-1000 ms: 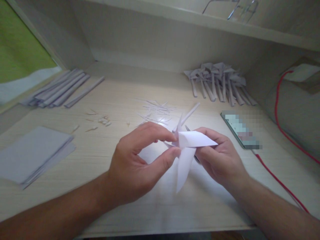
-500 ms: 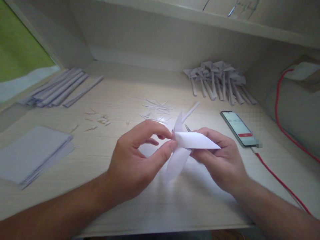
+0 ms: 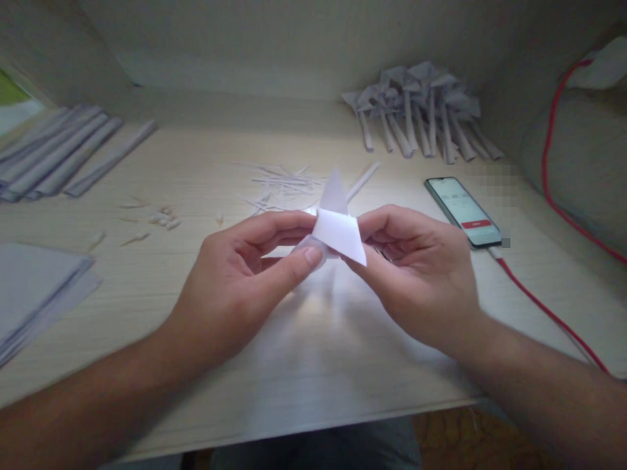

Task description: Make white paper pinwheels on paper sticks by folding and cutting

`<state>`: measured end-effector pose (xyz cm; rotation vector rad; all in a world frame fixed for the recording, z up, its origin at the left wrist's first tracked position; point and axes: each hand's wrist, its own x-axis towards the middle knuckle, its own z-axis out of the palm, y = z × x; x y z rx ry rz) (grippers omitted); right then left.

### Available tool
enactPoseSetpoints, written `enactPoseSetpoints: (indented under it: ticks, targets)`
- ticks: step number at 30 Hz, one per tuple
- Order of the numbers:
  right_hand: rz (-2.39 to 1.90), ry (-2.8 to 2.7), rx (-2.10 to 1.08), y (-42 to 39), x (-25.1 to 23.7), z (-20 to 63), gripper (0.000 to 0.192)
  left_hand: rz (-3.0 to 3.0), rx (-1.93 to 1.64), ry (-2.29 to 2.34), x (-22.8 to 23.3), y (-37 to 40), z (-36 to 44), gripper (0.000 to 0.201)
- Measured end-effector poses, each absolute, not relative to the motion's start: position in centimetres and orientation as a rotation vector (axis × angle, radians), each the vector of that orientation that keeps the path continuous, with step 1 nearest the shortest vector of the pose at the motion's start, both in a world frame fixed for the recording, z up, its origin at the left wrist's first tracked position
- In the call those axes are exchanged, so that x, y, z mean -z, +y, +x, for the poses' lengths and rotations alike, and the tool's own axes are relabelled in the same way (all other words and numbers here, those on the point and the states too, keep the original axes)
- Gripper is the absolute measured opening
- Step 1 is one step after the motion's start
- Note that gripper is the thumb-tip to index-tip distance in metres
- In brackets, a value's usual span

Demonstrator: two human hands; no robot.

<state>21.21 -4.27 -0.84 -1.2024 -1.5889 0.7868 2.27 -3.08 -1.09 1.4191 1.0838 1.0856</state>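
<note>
Turned and folded tighter since before: white folded paper piece [image 3: 337, 230], light, creasable; left hand [image 3: 235, 287] and right hand [image 3: 416, 274] pinch its opposite edges over pale wooden desk [image 3: 313, 352].

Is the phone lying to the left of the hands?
No, the phone lies right of the right hand, plugged into a red cable.

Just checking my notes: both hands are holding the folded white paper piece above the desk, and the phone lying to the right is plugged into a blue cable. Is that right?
Not quite. The head view shows the cable at the phone is red, not blue. The rest holds: the left hand and right hand both hold the folded white paper piece above the desk.
</note>
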Motion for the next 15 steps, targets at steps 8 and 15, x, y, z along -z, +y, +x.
enactPoseSetpoints:
  ticks: [8, 15]
  targets:
    - [-1.175, -1.564, -0.861, -3.97, 0.76, 21.29, 0.004, 1.390, -1.105, 1.132, 1.37, -2.93, 2.47, 0.030]
    - [-1.148, -1.632, -0.812, -3.87, 1.08, 21.39, 0.010, 1.388, -1.114, 1.079, 1.19, -3.10, 2.44, 0.028]
